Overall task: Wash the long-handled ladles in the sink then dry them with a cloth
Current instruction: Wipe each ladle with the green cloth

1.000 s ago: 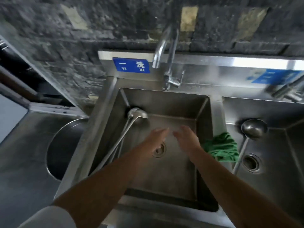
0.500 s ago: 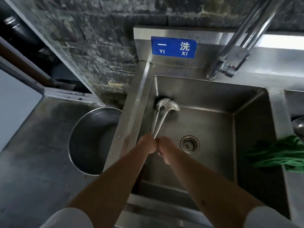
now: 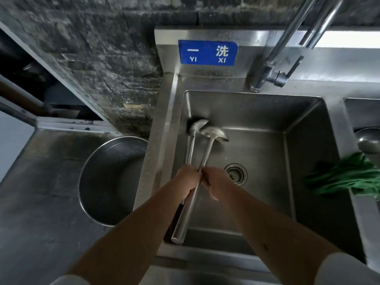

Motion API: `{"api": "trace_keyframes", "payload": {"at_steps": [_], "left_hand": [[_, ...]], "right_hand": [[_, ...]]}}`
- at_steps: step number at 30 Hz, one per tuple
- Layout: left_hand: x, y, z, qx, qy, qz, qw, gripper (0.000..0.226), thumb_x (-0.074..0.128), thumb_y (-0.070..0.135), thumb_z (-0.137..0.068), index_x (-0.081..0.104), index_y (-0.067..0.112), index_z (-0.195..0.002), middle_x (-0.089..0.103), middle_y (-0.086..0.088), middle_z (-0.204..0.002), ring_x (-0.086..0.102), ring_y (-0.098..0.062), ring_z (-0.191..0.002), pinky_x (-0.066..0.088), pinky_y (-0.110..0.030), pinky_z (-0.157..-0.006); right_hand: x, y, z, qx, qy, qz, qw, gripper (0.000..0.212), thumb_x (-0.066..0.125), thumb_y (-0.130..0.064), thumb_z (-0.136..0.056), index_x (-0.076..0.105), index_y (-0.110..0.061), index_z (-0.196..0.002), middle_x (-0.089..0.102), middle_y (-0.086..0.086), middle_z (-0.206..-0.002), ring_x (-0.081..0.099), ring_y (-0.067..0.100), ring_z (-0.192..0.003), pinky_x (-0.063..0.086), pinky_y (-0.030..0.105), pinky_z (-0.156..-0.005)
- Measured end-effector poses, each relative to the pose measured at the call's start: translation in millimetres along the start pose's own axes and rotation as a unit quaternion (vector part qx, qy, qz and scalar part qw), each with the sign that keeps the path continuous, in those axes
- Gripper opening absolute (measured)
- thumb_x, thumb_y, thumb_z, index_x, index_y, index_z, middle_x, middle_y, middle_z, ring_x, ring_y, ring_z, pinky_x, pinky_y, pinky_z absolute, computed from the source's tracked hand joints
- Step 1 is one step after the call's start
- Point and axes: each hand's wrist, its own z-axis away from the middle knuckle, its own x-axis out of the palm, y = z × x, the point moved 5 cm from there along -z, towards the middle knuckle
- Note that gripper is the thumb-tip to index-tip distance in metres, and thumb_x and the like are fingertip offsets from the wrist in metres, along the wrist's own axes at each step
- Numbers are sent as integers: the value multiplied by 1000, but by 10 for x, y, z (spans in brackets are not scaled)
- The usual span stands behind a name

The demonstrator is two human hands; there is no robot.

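In the steel sink (image 3: 304,128), both hands (image 3: 188,178) (image 3: 216,183) are gripping two long-handled steel ladles (image 3: 202,153); wet handles could be slipping loose.

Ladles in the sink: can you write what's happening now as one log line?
step: washing not begun | hands: left hand and right hand grip ladles by handles | bowls: resting in sink | faucet: no water seen | green cloth: on divider

Left hand (image 3: 188,178) covers mid-handles of both ladles (image 3: 202,145); which fingers grip which handle: cannot tell. Third ladle (image 3: 368,140) and green cloth (image 3: 345,177) cut by right edge (handle unseen). Faucet (image 3: 287,44) spout runs off the top.
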Motion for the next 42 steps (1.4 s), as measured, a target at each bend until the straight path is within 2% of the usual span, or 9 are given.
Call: {"api": "trace_keyframes", "payload": {"at_steps": [7,12,15,18,25,30,35,38,42], "left_hand": [[229,458,684,33,-97,157,982,13,58,-7,-84,67,-6,-75,62,-19,-66,63,-16,-49,43,-20,-45],[539,751,1107,24,-191,194,962,21,56,-4,-89,63,-12,-106,62,-18,-77,62,-23,-70,47,-30,-65],[686,938,1207,24,-226,185,956,4,62,3,-89,66,2,-89,65,-9,-73,62,-15,-66,49,-26,-63],[855,1238,1130,17,-181,176,967,18,63,9,-89,61,10,-71,56,1,-52,50,-5,-44,43,-17,-50],[1474,2103,926,108,-138,137,975,14,51,6,-96,54,6,-82,63,-16,-75,64,-18,-55,52,-25,-55],[1871,2278,895,60,-160,183,968,9,44,0,-99,49,2,-92,57,-14,-72,60,-18,-56,47,-22,-41],[2089,2237,996,80,-164,163,970,20,43,-5,-96,52,5,-82,53,-10,-68,54,-10,-44,43,-18,-37],[2058,2159,1059,104,-177,153,967,17,41,-4,-96,51,4,-86,51,-9,-67,47,-14,-55,41,-22,-45],[2014,2085,1195,122,-182,174,960,18,41,-2,-96,51,7,-84,49,-8,-65,43,-14,-53,36,-23,-46]], "right_hand": [[-552,-343,397,-24,-8,-54,998,17,55,-5,-94,61,3,-107,57,14,-72,55,21,-59,46,29,-50],[-1061,-566,596,-29,-40,-127,991,13,43,-3,-98,54,6,-99,55,18,-79,55,25,-67,46,32,-60],[-1343,-701,724,-58,-54,-117,990,12,47,-1,-97,56,3,-91,59,18,-85,61,25,-74,52,32,-65],[-1586,-871,870,-101,-73,-93,988,13,49,-1,-97,55,1,-108,60,15,-97,63,23,-83,57,30,-71],[-1870,-1024,1220,-120,-86,-122,982,9,54,0,-95,61,0,-91,64,17,-82,65,26,-76,56,43,-86],[-2307,-1023,1346,-160,-31,76,984,17,58,-14,-95,67,-1,-100,68,15,-86,68,22,-77,60,31,-70],[-3152,-1532,1298,-331,193,541,748,27,47,-34,-93,68,-16,-95,70,8,-98,65,28,-92,47,30,-73],[-3717,-1786,1112,-339,312,497,736,41,55,-51,-82,60,-27,-114,61,4,-124,51,28,-119,42,41,-96],[-3855,-1606,643,-208,236,549,774,104,59,-79,-65,6,-47,-148,-6,-6,-163,1,38,-147,22,66,-107]]}}
